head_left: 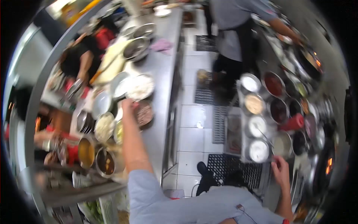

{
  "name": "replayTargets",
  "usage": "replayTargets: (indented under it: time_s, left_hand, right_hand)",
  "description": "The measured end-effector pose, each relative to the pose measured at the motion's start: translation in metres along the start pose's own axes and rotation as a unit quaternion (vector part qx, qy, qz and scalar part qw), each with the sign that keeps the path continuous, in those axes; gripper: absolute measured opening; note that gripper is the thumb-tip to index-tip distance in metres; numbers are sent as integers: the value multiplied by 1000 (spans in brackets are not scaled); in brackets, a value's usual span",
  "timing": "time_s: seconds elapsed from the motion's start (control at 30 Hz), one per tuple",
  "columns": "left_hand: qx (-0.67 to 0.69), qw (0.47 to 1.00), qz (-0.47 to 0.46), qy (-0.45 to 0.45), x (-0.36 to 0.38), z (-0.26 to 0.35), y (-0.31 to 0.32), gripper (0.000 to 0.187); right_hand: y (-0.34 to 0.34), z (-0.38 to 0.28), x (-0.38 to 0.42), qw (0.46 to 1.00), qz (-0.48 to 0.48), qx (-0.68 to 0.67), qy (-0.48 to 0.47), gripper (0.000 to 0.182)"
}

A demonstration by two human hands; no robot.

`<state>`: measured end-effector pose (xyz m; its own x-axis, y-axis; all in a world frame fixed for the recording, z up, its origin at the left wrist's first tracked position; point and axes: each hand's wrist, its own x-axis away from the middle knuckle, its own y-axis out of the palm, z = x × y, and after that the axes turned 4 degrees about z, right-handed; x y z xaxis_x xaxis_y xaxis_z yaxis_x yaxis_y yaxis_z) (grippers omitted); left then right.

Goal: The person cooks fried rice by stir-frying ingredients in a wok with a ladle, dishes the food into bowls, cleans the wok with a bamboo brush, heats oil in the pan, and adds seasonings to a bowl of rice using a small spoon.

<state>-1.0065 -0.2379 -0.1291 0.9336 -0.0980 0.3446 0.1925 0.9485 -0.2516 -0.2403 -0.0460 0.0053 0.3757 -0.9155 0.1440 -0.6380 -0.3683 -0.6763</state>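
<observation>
My left hand (128, 105) reaches over the left counter, between a bowl of pinkish chopped meat (144, 113) and a bowl of white pieces (140, 87). Blur hides its fingers, so any hold cannot be made out. Just behind the fingers lies a pale, shiny bowl (120, 84). Low on the right side is my right hand (280, 170), loosely bent with fingers somewhat apart and nothing visible in it. It hangs near the edge of the right-hand stand, close to a container of white contents (258, 151). A spoon handle (264, 136) slants out of the neighbouring white container (257, 126).
A co-worker in a grey shirt (238, 15) stands ahead by the stove, an arm toward a wok (307, 61). Flames (329, 166) show at far right. Across the left counter (164, 74) another person (80, 56) works. Black mats (231, 168) cover parts of the tiled floor.
</observation>
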Motion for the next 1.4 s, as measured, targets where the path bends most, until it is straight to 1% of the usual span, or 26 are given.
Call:
replayTargets:
  time_s: [0.03, 0.07, 0.1, 0.13, 0.17, 0.2, 0.27, 0.3, 0.33, 0.37, 0.4, 0.43, 0.5, 0.6, 0.67, 0.7, 0.73, 0.8, 0.83, 0.87, 0.93, 1.0, 1.07, 1.17, 1.27, 1.4]
  left_hand:
    - [127, 991, -38, 20, -27, -17, -5, 20]
    - [136, 979, -148, 41, -18, -15, -17, 20]
    - [87, 981, -176, -14, -2, 5, -13, 19]
    - [99, 986, -135, 1, -44, -17, -11, 16]
    - [63, 989, -38, -129, -139, -48, -5, 16]
    - [32, 985, -52, -161, -148, -38, -3, 13]
    - [35, 988, 6, -148, -71, 18, 19, 14]
    - [26, 991, 18, -128, -55, 28, 23, 13]
    - [23, 993, 30, -108, -47, 29, 21, 12]
    - [58, 993, 32, -96, -41, 33, 20, 9]
    - [70, 995, 3, -70, -37, 37, 13, 7]
    - [80, 996, -5, -48, -33, 40, 9, 5]
    - [95, 995, -22, -2, 27, 64, 2, 3]
    - [100, 992, -45, 66, 114, 79, 2, 4]
    - [73, 988, -102, 93, 174, 73, 5, 5]
    - [69, 987, -109, 98, 202, 65, 11, 7]
    - [66, 986, -116, 103, 232, 57, 19, 8]
    - [68, 991, -100, 56, 303, 48, 44, 10]
    - [89, 990, -99, 42, 330, 41, 56, 10]
    - [110, 989, -99, 28, 352, 32, 67, 10]
    - [103, 986, -132, -8, 381, 10, 79, 8]
    - [89, 986, -140, -22, 410, -3, 92, 7]
    - [74, 982, -172, -27, 425, -16, 98, 9]
    - [55, 986, -150, -43, 451, -22, 110, 8]
    - [48, 988, -132, -62, 466, -27, 112, 8]
    - [46, 990, -115, -67, 473, -30, 116, 7]
  right_hand:
    - [-1, 12, -4, 998, 46, 28, -38, 22]
    - [-8, 5, -8, 995, 60, 70, -34, 25]
    - [-9, 0, -14, 990, 108, 70, -58, 27]
    - [-14, -12, -20, 987, 125, 84, -50, 29]
    - [-16, -13, -28, 986, 141, 82, -29, 29]
    - [-20, -16, -35, 989, 129, 69, -18, 31]
    - [-16, -11, -51, 987, 103, 107, -67, 38]
    - [-14, -10, -57, 987, 57, 144, -39, 40]
    - [-5, -10, -58, 978, 61, 192, -48, 41]
    - [1, -9, -63, 968, 61, 237, -57, 41]
    - [7, -5, -65, 956, 59, 281, -66, 41]
    - [10, 1, -69, 956, 32, 288, -50, 39]
    - [14, 12, -80, 954, -22, 299, -23, 34]
    - [16, 19, -92, 973, 17, 228, -31, 23]
    - [11, 15, -98, 977, 115, 137, -119, 17]
    - [6, 11, -102, 969, 164, 90, -162, 14]
    - [-2, 4, -107, 968, 178, 63, -167, 12]
    - [-18, -13, -123, 963, 205, 8, -176, 10]
    - [-22, -18, -138, 956, 232, -47, -173, 12]
    - [-22, -22, -158, 952, 249, -67, -166, 12]
    - [-17, -32, -205, 942, 281, -104, -150, 12]
    - [-1, -38, -254, 937, 289, -104, -165, 12]
    - [18, -40, -291, 937, 288, -102, -170, 11]
    - [39, -28, -328, 939, 279, -73, -189, 10]
    - [49, -16, -345, 947, 257, -54, -186, 11]
    - [54, -11, -357, 952, 241, -91, -165, 11]
